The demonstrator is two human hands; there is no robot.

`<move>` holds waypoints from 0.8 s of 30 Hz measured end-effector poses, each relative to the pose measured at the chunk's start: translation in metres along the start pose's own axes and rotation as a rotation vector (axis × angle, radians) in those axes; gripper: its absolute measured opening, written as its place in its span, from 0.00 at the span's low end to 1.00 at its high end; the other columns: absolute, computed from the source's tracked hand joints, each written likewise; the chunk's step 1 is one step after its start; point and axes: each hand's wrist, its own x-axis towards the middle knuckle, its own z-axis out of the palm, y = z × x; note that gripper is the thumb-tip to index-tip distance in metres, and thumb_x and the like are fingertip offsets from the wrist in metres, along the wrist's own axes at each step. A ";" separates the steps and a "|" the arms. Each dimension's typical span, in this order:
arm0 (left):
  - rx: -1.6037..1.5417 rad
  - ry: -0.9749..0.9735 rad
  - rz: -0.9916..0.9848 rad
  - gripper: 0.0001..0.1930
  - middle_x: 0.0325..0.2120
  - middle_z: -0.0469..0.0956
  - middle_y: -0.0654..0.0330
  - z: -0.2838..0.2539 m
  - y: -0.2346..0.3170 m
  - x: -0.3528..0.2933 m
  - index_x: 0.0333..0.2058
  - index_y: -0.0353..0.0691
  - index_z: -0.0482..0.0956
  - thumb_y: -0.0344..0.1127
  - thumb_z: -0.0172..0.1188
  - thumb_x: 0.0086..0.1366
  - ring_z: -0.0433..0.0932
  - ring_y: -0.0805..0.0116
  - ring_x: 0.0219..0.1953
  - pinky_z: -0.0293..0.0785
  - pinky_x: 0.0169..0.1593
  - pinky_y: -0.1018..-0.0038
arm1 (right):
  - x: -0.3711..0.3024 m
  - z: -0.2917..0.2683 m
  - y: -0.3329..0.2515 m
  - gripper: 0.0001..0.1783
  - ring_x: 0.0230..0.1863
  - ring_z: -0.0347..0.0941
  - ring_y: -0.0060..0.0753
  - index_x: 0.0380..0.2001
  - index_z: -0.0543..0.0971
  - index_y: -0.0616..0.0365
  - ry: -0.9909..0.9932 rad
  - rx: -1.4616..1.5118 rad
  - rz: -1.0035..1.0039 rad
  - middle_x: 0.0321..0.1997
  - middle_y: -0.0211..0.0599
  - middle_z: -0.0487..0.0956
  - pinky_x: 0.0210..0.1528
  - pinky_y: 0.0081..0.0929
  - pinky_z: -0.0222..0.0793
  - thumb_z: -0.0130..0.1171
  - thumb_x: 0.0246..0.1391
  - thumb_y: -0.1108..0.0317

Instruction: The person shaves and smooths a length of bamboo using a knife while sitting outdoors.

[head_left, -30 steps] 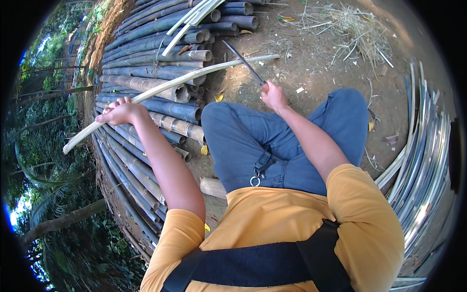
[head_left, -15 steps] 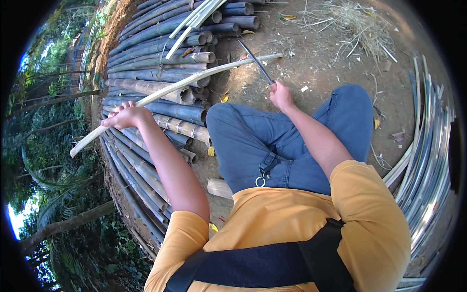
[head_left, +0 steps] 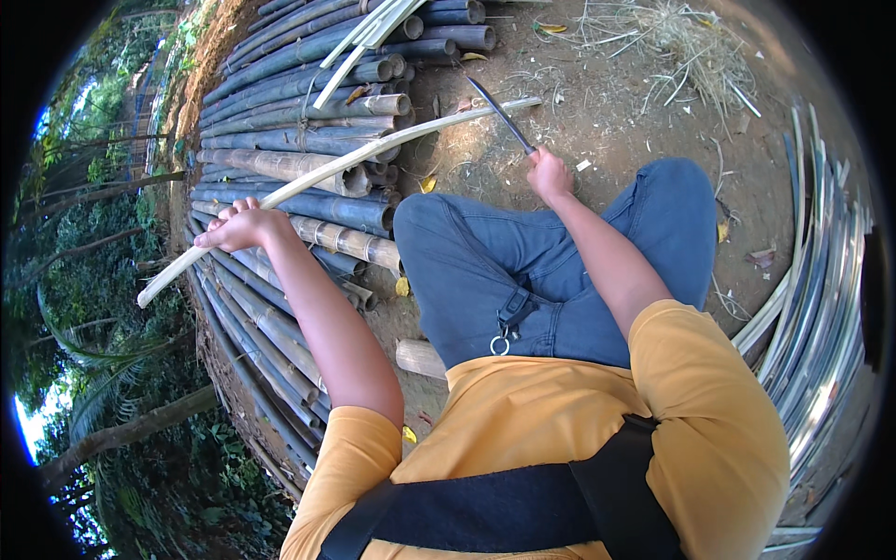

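My left hand (head_left: 245, 227) is closed around a long, pale bamboo strip (head_left: 364, 154) near its left end. The strip slants up to the right, slightly bowed, over the ends of the stacked bamboo poles. In my right hand (head_left: 549, 175) is the handle of a long-bladed knife (head_left: 504, 116). Its dark, narrow blade points up and to the left, crossing the strip near its far end; whether the two touch I cannot tell.
Stacked bamboo poles (head_left: 280, 166) fill the left side, with several pale split strips (head_left: 359, 51) on top. Fine shavings (head_left: 686, 61) lie on the ground at the far right. A bundle of long strips (head_left: 817, 308) curves along the right. A cut bamboo piece (head_left: 420, 357) lies beside my crossed legs.
My right hand and the knife have shifted slightly to the right and up. The bamboo strip stays in my left hand, almost unmoved.
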 end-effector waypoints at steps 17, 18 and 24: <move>-0.004 0.007 0.000 0.26 0.14 0.48 0.69 -0.006 0.002 -0.002 0.25 0.49 0.50 0.63 0.26 0.74 0.46 0.75 0.14 0.41 0.16 0.76 | 0.005 -0.014 -0.003 0.13 0.49 0.78 0.51 0.44 0.76 0.51 -0.059 -0.103 0.033 0.44 0.48 0.81 0.51 0.46 0.72 0.50 0.63 0.57; 0.009 0.021 -0.013 0.27 0.14 0.48 0.69 -0.004 0.002 -0.003 0.25 0.48 0.50 0.64 0.26 0.73 0.46 0.75 0.13 0.41 0.16 0.76 | 0.014 -0.014 0.010 0.14 0.50 0.77 0.50 0.44 0.76 0.51 -0.021 -0.039 0.190 0.45 0.47 0.81 0.51 0.46 0.72 0.50 0.63 0.56; -0.014 -0.008 -0.035 0.28 0.14 0.48 0.69 -0.008 0.006 -0.009 0.24 0.48 0.50 0.65 0.26 0.73 0.46 0.74 0.13 0.40 0.17 0.76 | -0.001 -0.017 -0.008 0.13 0.50 0.77 0.54 0.44 0.76 0.50 -0.067 -0.014 0.111 0.44 0.48 0.81 0.51 0.48 0.72 0.50 0.63 0.57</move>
